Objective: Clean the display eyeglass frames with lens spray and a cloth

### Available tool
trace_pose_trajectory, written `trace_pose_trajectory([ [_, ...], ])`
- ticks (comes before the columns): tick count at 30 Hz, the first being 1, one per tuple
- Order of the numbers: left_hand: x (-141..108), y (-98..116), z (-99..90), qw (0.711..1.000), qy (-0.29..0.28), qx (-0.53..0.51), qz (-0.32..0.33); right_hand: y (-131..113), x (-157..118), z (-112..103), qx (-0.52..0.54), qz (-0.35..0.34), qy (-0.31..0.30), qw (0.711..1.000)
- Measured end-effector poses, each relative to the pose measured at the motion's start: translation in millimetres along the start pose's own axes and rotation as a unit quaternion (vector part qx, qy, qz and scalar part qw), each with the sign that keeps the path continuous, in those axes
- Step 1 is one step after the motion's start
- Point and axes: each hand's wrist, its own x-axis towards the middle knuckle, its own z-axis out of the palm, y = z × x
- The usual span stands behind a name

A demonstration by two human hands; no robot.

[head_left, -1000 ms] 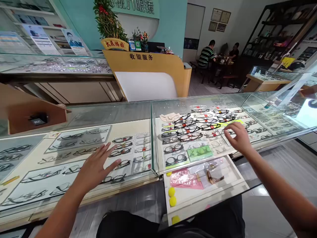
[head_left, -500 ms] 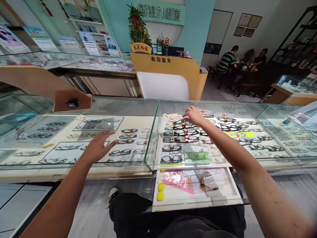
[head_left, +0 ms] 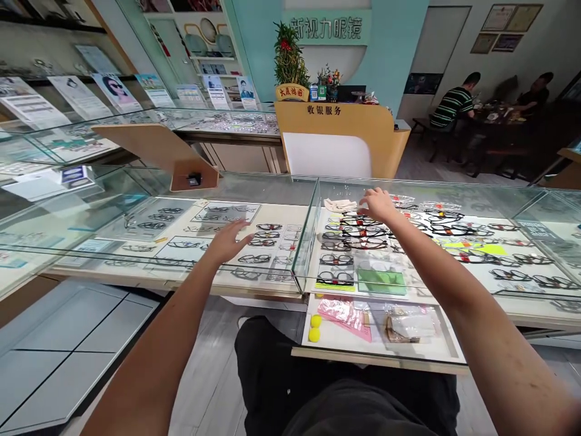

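Note:
My left hand (head_left: 227,243) is over the glass top of the left showcase, fingers spread and holding nothing. Eyeglass frames (head_left: 254,259) lie under the glass close beside it. Farther right, my right hand (head_left: 377,204) reaches over the right section, palm down, fingers bent and apart, nothing seen in it. Rows of dark eyeglass frames (head_left: 363,232) lie just below that hand, and a beige cloth (head_left: 340,206) is to its left. Whether its fingertips touch a frame cannot be made out. A green sheet (head_left: 381,281) lies nearer to me.
An open drawer (head_left: 385,357) with plastic bags (head_left: 411,324) and yellow round pieces (head_left: 315,327) is above my lap. A glass divider (head_left: 307,239) separates the sections. A wooden stand (head_left: 158,148) rises at left. Behind are a counter (head_left: 333,115) and two seated people (head_left: 454,104).
The view has turned left, so the scene sits farther right. The drawer appears farther in than before. Both hands keep nearly the same places over the showcase.

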Motion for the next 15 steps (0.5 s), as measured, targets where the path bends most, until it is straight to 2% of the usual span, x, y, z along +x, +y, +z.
trace_pose_trajectory([
  [3,-0.8,2.0,-0.2,1.0,-0.002,0.002,-0.005,-33.4,-41.2,-21.7,0.047,-0.027,0.047,0.997],
  [4,-0.8,3.8,-0.4,1.0,-0.003,0.004,-0.008,-47.4,-64.3,-26.3,0.121,-0.071,0.064,0.988],
  [5,-0.5,6.4,-0.6,1.0,-0.003,0.005,-0.012,-61.5,-90.9,-28.0,0.196,-0.118,0.039,0.973],
  [7,1.2,15.4,-0.9,1.0,0.003,0.01,-0.026,-85.8,-148.7,-20.7,0.288,-0.175,-0.064,0.939],
  [9,5.4,30.4,-1.0,0.999,0.016,0.018,-0.047,-98.3,-199.1,1.5,0.303,-0.21,-0.155,0.917],
  [11,13.3,52.7,-0.3,0.997,0.036,0.029,-0.069,-95.1,-229.6,33.7,0.296,-0.205,-0.21,0.909],
  [13,25.8,83.7,2.0,0.995,0.059,0.037,-0.068,-79.5,-235.7,66.8,0.242,-0.129,-0.2,0.941],
  [15,43.2,122.6,6.8,0.996,0.08,0.037,-0.024,-59.4,-222.6,91.8,0.19,-0.055,-0.158,0.967],
])
